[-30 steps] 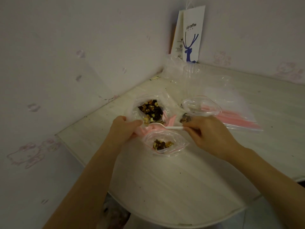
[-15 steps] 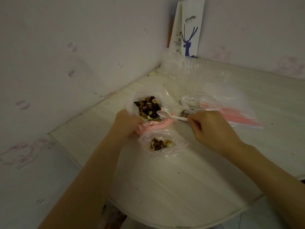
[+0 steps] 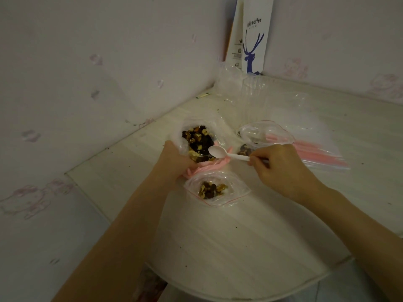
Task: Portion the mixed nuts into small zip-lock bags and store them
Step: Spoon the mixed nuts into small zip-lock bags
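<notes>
A big clear bag of mixed nuts [image 3: 199, 141] lies open on the table. My left hand [image 3: 172, 162] grips its bunched near edge together with the pink zip top of a small zip-lock bag [image 3: 214, 189]. That small bag lies just in front, with a little heap of nuts inside. My right hand [image 3: 281, 168] pinches the handle of a white plastic spoon [image 3: 220, 152]. The spoon's empty bowl hovers over the near rim of the big bag. Another small bag [image 3: 265, 134] with some nuts lies behind my right hand.
A flat stack of unused zip-lock bags with pink strips [image 3: 318, 153] lies to the right. Clear plastic cups [image 3: 254, 90] and a white paper coffee bag [image 3: 254, 35] stand in the corner against the wall. The pale table [image 3: 239, 247] has a rounded front edge.
The spoon has left the mouth of the small bag and moved back and up to the big bag of nuts. My left hand keeps its hold.
</notes>
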